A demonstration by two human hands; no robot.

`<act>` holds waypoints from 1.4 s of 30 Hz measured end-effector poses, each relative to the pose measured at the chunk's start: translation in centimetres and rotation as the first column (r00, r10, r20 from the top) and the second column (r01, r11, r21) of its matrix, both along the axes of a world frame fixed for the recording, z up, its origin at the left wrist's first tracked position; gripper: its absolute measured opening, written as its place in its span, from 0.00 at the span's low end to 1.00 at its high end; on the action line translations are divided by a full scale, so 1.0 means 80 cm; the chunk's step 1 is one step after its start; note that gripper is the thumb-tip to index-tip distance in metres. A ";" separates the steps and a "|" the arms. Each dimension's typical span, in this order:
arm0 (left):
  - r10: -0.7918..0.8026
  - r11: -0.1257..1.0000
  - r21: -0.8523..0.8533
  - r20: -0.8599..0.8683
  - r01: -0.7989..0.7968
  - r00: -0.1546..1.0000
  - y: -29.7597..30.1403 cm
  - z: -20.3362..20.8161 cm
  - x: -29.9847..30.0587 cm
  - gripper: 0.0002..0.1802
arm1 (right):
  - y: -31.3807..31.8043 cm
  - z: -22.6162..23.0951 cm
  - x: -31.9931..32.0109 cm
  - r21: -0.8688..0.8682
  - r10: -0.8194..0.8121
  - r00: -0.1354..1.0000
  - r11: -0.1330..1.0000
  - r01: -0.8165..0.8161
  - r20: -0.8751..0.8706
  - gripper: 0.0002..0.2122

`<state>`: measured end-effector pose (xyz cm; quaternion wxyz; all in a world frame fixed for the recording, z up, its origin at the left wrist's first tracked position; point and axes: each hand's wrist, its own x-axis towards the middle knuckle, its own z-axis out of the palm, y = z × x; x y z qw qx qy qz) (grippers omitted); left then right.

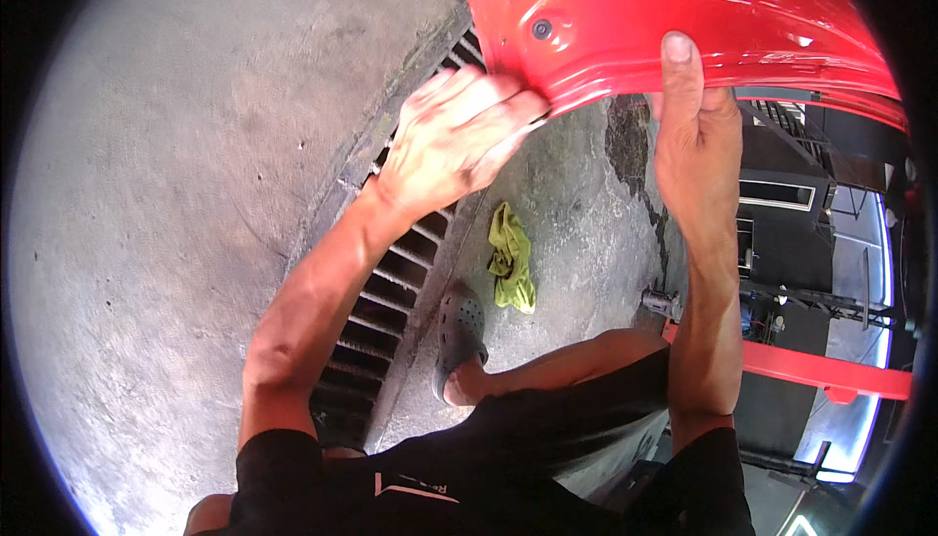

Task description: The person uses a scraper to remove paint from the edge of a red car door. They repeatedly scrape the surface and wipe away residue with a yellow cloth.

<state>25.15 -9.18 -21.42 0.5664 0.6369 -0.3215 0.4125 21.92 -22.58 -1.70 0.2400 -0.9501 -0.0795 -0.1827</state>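
A glossy red car body panel (625,18) fills the upper right, with a round dark rubber stop (542,29) near its left end. My right hand (696,111) grips the panel's lower edge, thumb flat on the face and fingers tucked behind. At the lower left corner, my left hand (459,135) is closed with its fingers bent against the edge. A small dark bit shows by its fingertips; what it is, I cannot make out. My left fingers are slightly blurred, and the far side of the panel is hidden.
A crumpled yellow-green cloth (511,257) lies on the concrete floor (176,145) below my hands. Beside it runs a slotted drain grate (391,287), with my grey clog (459,331) at its edge. A red beam (831,372) and dark equipment stand at the right.
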 end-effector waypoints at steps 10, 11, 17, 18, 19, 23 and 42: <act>0.026 0.998 -0.054 -0.033 -0.027 0.999 -0.010 -0.012 -0.006 0.19 | -0.001 0.003 0.002 -0.032 -0.034 0.999 0.999 0.035 0.026 0.29; 0.032 0.998 -0.055 0.007 -0.031 0.999 -0.019 -0.008 0.002 0.20 | 0.000 0.006 0.006 -0.038 -0.041 0.998 0.998 0.043 0.042 0.29; 0.024 1.000 -0.016 -0.016 -0.024 1.000 -0.015 -0.023 0.002 0.20 | -0.022 0.011 0.007 -0.104 -0.060 0.997 0.993 0.054 -0.053 0.26; 0.032 0.999 0.020 -0.035 -0.031 0.999 -0.014 -0.024 -0.001 0.20 | -0.016 0.010 0.008 -0.120 -0.067 0.997 0.991 0.064 -0.027 0.25; 0.029 0.999 0.015 -0.015 -0.029 0.999 -0.015 -0.013 -0.003 0.20 | -0.015 0.002 0.003 -0.106 -0.060 0.998 0.993 0.056 -0.027 0.25; 0.024 1.000 0.006 0.009 -0.024 1.000 -0.014 -0.008 0.005 0.21 | -0.010 0.000 0.001 -0.032 -0.001 1.000 1.000 0.001 -0.008 0.24; 0.026 0.999 0.042 0.050 -0.028 0.998 -0.003 -0.022 0.001 0.22 | -0.031 -0.005 0.005 -0.039 -0.053 0.999 0.998 0.053 0.001 0.24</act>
